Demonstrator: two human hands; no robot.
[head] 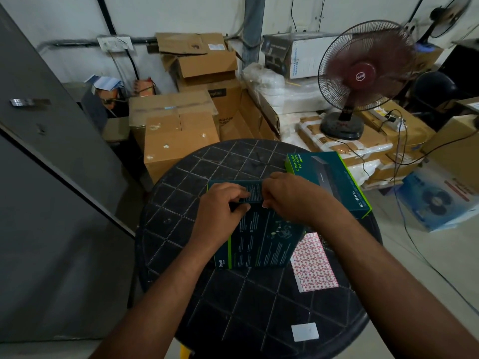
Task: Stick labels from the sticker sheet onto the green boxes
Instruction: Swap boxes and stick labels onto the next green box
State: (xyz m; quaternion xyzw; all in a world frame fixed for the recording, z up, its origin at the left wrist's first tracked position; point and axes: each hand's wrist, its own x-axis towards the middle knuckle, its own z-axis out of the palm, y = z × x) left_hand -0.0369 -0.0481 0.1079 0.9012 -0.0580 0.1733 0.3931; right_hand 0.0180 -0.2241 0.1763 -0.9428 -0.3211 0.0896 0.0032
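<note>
Labelling was under way on the near box (261,239), which lay flat at the middle of the round black worktop (181,229). Both hands met at its far edge. The left hand (220,211) had its fingers curled down against the box top, and the right hand (287,195) pinched at the same spot with fingertips drawn together. Whether a label sat between the fingers could not be told; it was too small or hidden. Judged from this posture, one label was being pressed or smoothed onto the far end of the box.

No applied label was visible on either box. The second box (334,180) stood at the far right of the worktop, just beyond the right hand, untouched; it probably remained to be done.

The sheet (313,263) lay flat to the right of the near box, its far corner tucked under the box. It was white with rows of small red-bordered labels, mostly still in place.

Both boxes were dark teal cartons with bright green edges and white print. A small white square (304,331) lay near the front rim.
</note>
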